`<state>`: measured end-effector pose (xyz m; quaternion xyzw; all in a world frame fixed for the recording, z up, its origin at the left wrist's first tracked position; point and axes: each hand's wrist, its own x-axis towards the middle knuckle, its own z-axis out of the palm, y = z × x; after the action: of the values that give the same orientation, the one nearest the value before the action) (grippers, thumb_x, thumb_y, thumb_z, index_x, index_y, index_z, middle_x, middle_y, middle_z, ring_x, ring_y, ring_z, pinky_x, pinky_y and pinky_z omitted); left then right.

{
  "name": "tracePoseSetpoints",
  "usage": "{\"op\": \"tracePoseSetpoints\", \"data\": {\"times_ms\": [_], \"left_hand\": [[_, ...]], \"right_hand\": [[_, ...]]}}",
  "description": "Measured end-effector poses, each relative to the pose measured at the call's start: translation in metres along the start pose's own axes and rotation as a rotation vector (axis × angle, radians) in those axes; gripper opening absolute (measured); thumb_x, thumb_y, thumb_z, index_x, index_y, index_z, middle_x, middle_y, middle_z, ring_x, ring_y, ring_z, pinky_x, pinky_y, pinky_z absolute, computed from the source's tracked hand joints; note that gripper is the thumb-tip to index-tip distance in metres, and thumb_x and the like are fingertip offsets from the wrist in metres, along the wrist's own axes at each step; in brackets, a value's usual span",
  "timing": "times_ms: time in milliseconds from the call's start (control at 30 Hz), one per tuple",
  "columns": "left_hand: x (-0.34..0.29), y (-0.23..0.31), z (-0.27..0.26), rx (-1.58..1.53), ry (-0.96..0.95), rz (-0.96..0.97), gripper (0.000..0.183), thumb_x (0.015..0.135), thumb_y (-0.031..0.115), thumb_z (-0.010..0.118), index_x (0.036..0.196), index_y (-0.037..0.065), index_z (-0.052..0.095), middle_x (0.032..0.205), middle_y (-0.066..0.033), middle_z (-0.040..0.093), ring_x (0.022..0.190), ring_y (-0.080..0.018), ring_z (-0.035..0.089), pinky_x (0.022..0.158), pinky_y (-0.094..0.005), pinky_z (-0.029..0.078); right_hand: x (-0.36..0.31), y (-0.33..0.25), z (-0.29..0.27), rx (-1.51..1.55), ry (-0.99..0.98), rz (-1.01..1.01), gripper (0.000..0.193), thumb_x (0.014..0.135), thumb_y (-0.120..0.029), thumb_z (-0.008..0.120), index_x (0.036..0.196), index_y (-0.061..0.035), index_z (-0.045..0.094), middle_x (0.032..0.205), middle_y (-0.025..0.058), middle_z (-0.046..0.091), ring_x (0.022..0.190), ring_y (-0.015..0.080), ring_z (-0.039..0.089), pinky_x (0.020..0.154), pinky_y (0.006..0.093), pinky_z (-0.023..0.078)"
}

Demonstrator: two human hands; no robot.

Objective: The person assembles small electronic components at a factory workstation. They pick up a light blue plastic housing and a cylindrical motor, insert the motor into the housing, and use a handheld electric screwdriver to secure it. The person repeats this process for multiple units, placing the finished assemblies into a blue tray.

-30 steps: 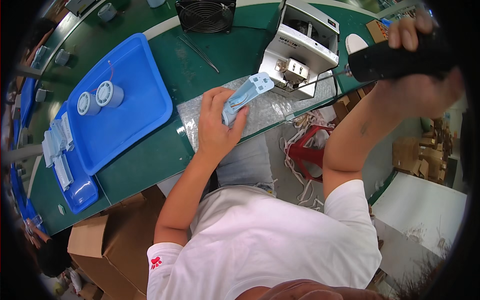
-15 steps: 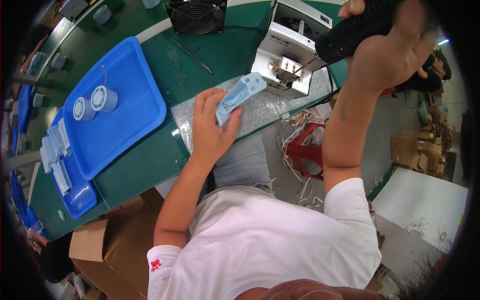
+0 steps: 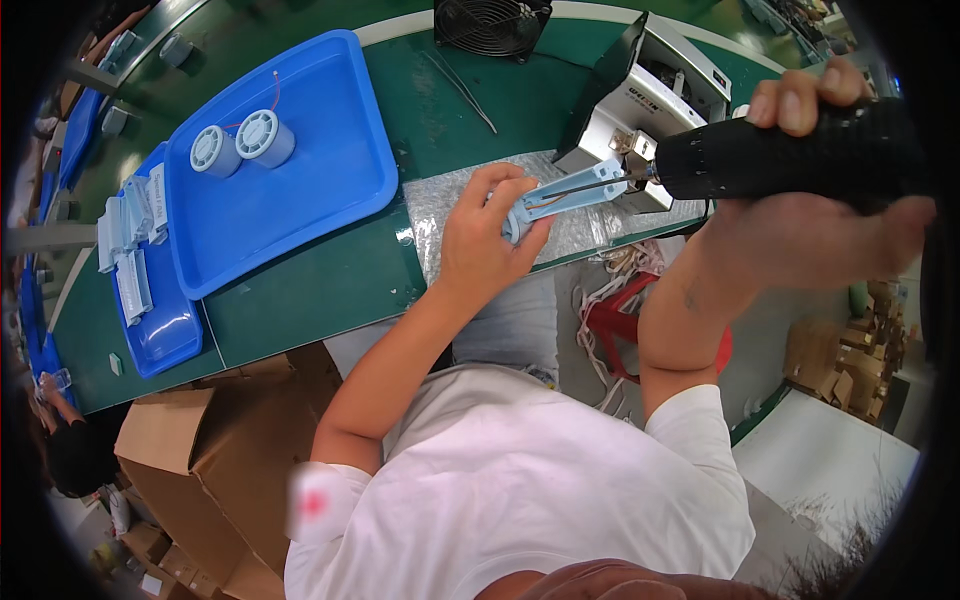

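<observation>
My left hand [image 3: 485, 235] is closed round the round end of a light-blue plastic housing [image 3: 575, 192], which is long and trough-shaped with a thin orange wire inside. My right hand [image 3: 815, 235], partly blurred, grips a black electric screwdriver [image 3: 775, 155] held nearly level. Its thin bit [image 3: 632, 180] points left and lies over the housing's open trough; whether the tip touches a screw cannot be made out. Just behind stands a silver-and-black screw feeder [image 3: 650, 95], partly hidden by the screwdriver. Bubble wrap [image 3: 430, 215] covers the bench under my left hand.
A blue tray [image 3: 300, 215] at left carries two light-blue round parts [image 3: 264, 138] with a red wire. Beside it, a smaller blue tray [image 3: 165, 345] has several pale-blue pieces [image 3: 135, 285]. Tweezers [image 3: 465, 95] and a black fan [image 3: 492, 25] are farther back. A red stool [image 3: 610, 325] stands below the bench.
My right hand has brought the screwdriver away from the feeder and down to the housing, bit now level over it. My left hand has tilted the housing flatter. The whole view has shifted.
</observation>
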<state>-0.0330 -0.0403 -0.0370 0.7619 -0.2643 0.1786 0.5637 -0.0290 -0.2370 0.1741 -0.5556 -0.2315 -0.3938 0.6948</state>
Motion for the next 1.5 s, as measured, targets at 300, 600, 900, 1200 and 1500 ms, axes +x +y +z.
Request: {"op": "tracePoseSetpoints", "data": {"times_ms": [300,600,900,1200,1500], "left_hand": [[0.000,0.001,-0.001,-0.008,-0.014,-0.041,0.037,0.080,0.010,0.085,0.111,0.004,0.066,0.114,-0.0135,0.065,0.092,-0.0301,0.070,0.075,-0.0375,0.057],[0.001,0.001,-0.002,-0.014,-0.020,-0.041,0.038,0.079,0.008,0.085,0.111,0.004,0.065,0.114,-0.0145,0.064,0.093,-0.0317,0.069,0.075,-0.0382,0.057],[-0.002,0.010,-0.001,-0.025,-0.011,-0.052,0.035,0.079,0.009,0.083,0.110,0.004,0.067,0.112,-0.0154,0.064,0.094,-0.0341,0.068,0.078,-0.0403,0.056],[0.002,0.015,-0.014,0.114,-0.148,-0.084,0.052,0.082,0.019,0.084,0.124,0.003,0.059,0.120,-0.0183,0.057,0.104,-0.0400,0.064,0.087,-0.0455,0.055],[0.130,0.001,-0.179,0.637,-0.157,-0.258,0.071,0.079,0.049,0.084,0.129,0.006,0.058,0.119,-0.0214,0.067,0.108,-0.0410,0.067,0.092,-0.0481,0.055]], "right_hand": [[-0.005,0.017,-0.001,-0.055,-0.031,0.022,0.095,0.087,-0.086,0.052,0.116,0.0044,0.053,0.101,0.0169,0.059,0.074,0.0250,0.059,0.064,0.0372,0.048],[-0.009,0.024,0.002,-0.112,0.002,0.018,0.094,0.088,-0.084,0.052,0.113,0.0063,0.052,0.100,0.0168,0.057,0.073,0.0238,0.057,0.064,0.0366,0.048],[-0.026,0.024,0.021,-0.239,0.100,0.014,0.083,0.095,-0.070,0.058,0.116,0.0095,0.048,0.092,0.0183,0.060,0.066,0.0227,0.060,0.057,0.0338,0.052],[-0.013,0.026,0.044,0.027,0.115,-0.004,0.065,0.101,-0.051,0.063,0.137,-0.0015,0.043,0.100,0.0176,0.062,0.074,0.0226,0.060,0.066,0.0342,0.053],[0.048,0.002,-0.024,-0.288,0.172,0.037,0.053,0.103,-0.028,0.066,0.139,0.0025,0.043,0.119,0.0183,0.065,0.085,0.0190,0.063,0.076,0.0305,0.053]]}}
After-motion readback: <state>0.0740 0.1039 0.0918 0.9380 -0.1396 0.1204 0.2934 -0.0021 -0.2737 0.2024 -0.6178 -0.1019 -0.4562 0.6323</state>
